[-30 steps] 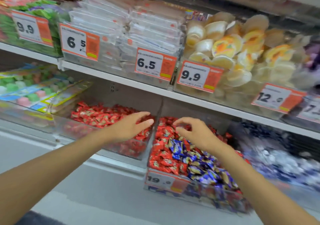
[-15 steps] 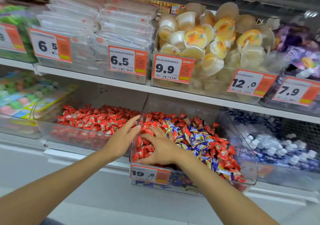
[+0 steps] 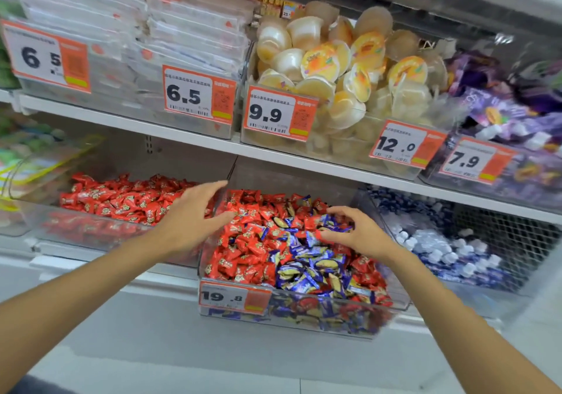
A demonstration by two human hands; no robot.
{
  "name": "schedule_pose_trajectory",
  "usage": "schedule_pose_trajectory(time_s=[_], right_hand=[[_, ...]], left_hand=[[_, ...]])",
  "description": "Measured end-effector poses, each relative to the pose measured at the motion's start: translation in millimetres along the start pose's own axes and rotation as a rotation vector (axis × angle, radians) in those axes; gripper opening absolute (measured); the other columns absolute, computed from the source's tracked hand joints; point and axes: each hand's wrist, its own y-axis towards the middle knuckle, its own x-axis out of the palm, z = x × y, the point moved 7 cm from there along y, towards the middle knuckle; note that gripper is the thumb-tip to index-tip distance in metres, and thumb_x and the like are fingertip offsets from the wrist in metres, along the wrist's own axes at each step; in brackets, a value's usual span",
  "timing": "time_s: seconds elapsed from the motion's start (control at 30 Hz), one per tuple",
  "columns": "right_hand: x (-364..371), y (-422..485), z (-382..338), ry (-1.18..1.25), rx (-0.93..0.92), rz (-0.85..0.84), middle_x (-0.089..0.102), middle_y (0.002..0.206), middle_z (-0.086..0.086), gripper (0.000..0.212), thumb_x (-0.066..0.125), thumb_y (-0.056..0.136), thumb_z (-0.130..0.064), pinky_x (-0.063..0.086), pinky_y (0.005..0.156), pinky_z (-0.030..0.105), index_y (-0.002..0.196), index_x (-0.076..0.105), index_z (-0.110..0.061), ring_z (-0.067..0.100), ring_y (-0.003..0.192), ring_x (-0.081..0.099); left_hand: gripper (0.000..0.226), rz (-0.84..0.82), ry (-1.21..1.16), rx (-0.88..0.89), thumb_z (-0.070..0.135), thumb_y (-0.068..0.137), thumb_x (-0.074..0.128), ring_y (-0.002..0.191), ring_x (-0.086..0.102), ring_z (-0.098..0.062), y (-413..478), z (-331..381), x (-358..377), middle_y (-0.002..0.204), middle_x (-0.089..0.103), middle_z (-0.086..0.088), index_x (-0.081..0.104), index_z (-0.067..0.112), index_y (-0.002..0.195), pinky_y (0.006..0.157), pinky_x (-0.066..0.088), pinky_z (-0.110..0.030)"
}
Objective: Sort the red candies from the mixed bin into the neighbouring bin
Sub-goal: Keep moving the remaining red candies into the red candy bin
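**Red candies are mostly still waiting in the mixed bin**

On the lower shelf (image 3: 170, 275), the neighbouring bin (image 3: 36, 220) is holding only red. The mixed bin (image 3: 292, 178) to its right is still carrying many red candies (image 3: 243, 254) along its left side. The right hand (image 3: 362, 235) is now hovering mid-bin by the blue candies (image 3: 307, 275), having left the front-left corner. Its fingers are curling narrowly over a red wrapper, but I cannot tell whether they are gripping it. The left hand (image 3: 191, 220) is staying wide open over the shared wall.
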Motion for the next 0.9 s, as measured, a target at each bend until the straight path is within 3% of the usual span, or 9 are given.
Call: schedule_pose_trajectory(time_s=[0.1,0.2,0.3,0.37,0.47,0.6,0.7,0.77,0.9], right_hand=[[-14.5,-13.5,12.5,0.010,-0.015,0.045,0.047,0.139,-0.007,0.050,0.069,0.084,-0.042,0.036,0.103,0.029,0.130,0.052,-0.031,0.013,0.127,0.044],[-15.1,-13.6,12.0,-0.014,-0.048,0.076,0.048,0.140,-0.005,0.042,0.062,0.092,-0.031,0.036,0.101,0.025,0.132,0.051,-0.029,0.013,0.128,0.045],[-6.9,-2.1,-1.9,-0.047,-0.118,0.079,0.044,0.143,-0.003,0.042,0.058,0.094,-0.032,0.032,0.108,0.030,0.135,0.048,-0.030,0.016,0.133,0.039],[9.6,8.2,-0.8,-0.130,-0.125,-0.036,0.033,0.151,0.002,0.054,0.060,0.090,-0.046,0.024,0.115,0.044,0.140,0.042,-0.036,0.022,0.141,0.026],[40.8,9.8,7.2,-0.258,-0.183,-0.216,0.041,0.145,0.006,0.054,0.061,0.087,-0.049,0.029,0.112,0.044,0.137,0.048,-0.031,0.023,0.135,0.034],[19.7,9.3,0.8,-0.061,-0.208,-0.005,0.062,0.105,0.003,0.027,0.062,0.092,-0.029,0.043,0.083,0.030,0.111,0.062,-0.011,0.020,0.094,0.057],[-4.0,-0.2,-3.4,0.128,-0.182,0.123,0.065,0.099,0.005,0.009,0.055,0.096,-0.019,0.053,0.072,0.043,0.103,0.060,-0.021,0.026,0.076,0.060],[-15.7,-8.5,-5.6,0.194,-0.176,0.180,0.064,0.104,0.004,0.021,0.048,0.099,-0.017,0.054,0.072,0.047,0.107,0.055,-0.035,0.036,0.080,0.062],[-23.1,-18.4,-3.8,0.410,-0.127,0.139,0.064,0.116,-0.008,0.023,0.042,0.102,-0.017,0.049,0.090,0.030,0.116,0.053,-0.030,0.009,0.110,0.060]], left_hand=[[0.058,0.017,0.048,0.170,0.035,0.087,0.061,0.131,0.037,-0.010,10.8,46.2,2.1,0.142,0.044,0.009,0.039,0.031,0.140,0.110,0.029,-0.033],[0.050,-0.168,0.061,0.230,0.031,0.091,0.058,0.127,0.043,-0.009,20.0,68.9,42.4,0.141,0.046,0.007,0.042,0.029,0.138,0.106,0.032,-0.025],[0.061,-0.461,0.263,0.175,0.043,0.093,0.053,0.137,0.032,-0.020,17.1,59.2,92.9,0.149,0.036,-0.003,0.029,0.026,0.147,0.112,0.027,-0.031],[0.064,-0.537,0.401,0.162,0.051,0.093,0.048,0.138,0.027,-0.025,11.6,49.0,107.8,0.149,0.032,-0.005,0.024,0.029,0.148,0.113,0.025,-0.038],[0.058,-0.469,0.317,0.166,0.049,0.089,0.056,0.119,0.045,-0.019,12.6,44.4,103.0,0.129,0.048,-0.001,0.039,0.032,0.141,0.098,0.038,-0.030],[0.045,-0.374,0.135,0.141,0.038,0.081,0.071,0.071,0.052,-0.003,15.4,48.7,91.3,0.098,0.062,0.001,0.059,0.023,0.121,0.066,0.039,-0.021],[0.029,-0.269,0.056,0.162,0.037,0.078,0.073,0.075,0.057,-0.003,17.4,54.6,82.2,0.088,0.063,0.006,0.069,0.022,0.102,0.072,0.045,-0.023],[0.018,-0.206,0.009,0.189,0.036,0.080,0.071,0.081,0.057,-0.006,20.0,59.8,75.0,0.088,0.062,0.008,0.071,0.022,0.092,0.079,0.047,-0.029],[0.011,-0.157,-0.005,0.197,0.031,0.085,0.067,0.080,0.054,-0.006,20.9,65.9,68.9,0.086,0.058,0.006,0.070,0.021,0.085,0.079,0.045,-0.028]])
